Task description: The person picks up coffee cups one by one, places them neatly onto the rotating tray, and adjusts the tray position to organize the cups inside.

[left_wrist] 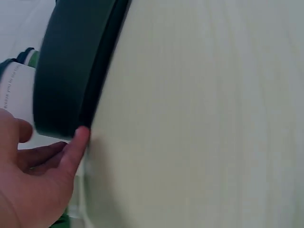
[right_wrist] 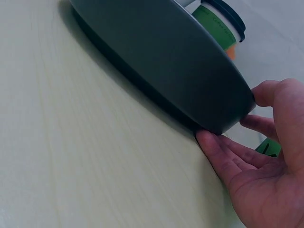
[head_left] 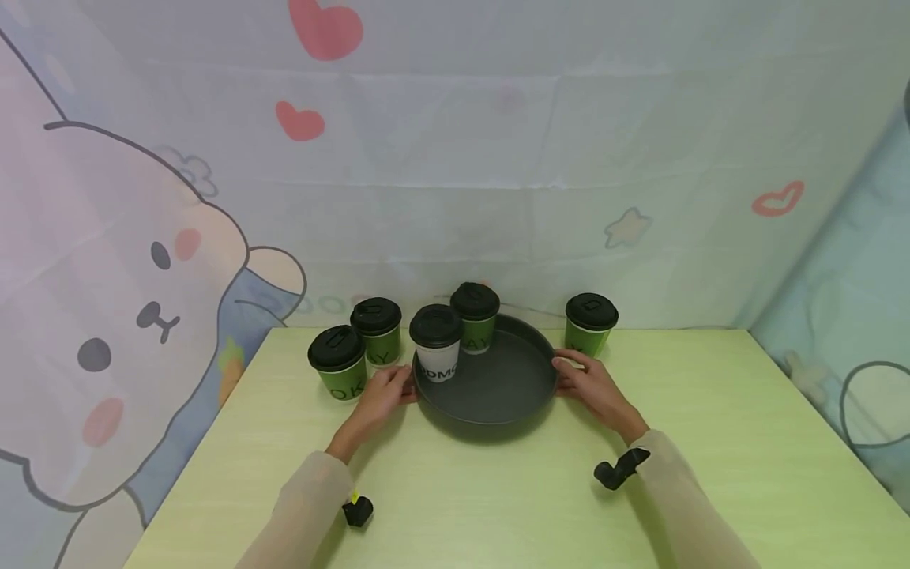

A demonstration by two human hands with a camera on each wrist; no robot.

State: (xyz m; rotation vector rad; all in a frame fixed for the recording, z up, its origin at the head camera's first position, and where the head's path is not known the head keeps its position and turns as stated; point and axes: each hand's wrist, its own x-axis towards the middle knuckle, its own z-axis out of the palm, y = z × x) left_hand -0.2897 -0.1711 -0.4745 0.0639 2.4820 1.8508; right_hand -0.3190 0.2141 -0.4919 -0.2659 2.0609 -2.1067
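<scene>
A round dark grey tray [head_left: 490, 387] with a raised rim is held between both hands, close over the table. A white paper cup [head_left: 437, 359] with a black lid and a green lidded cup [head_left: 478, 328] stand in its left half. My left hand [head_left: 384, 395] grips the tray's left side; in the left wrist view a fingertip [left_wrist: 81, 133] reaches under its bottom edge. On the opposite side, my right hand [head_left: 590, 387] holds the rim. The right wrist view shows the thumb [right_wrist: 266, 92] at the upper rim and the other fingers at and under the base.
Two green cups with black lids, a front one [head_left: 340, 375] and a back one [head_left: 380, 340], stand left of the tray. Another green cup [head_left: 590, 328] is behind my right hand. A printed cloth [head_left: 455, 158] hangs behind the pale table [head_left: 498, 506].
</scene>
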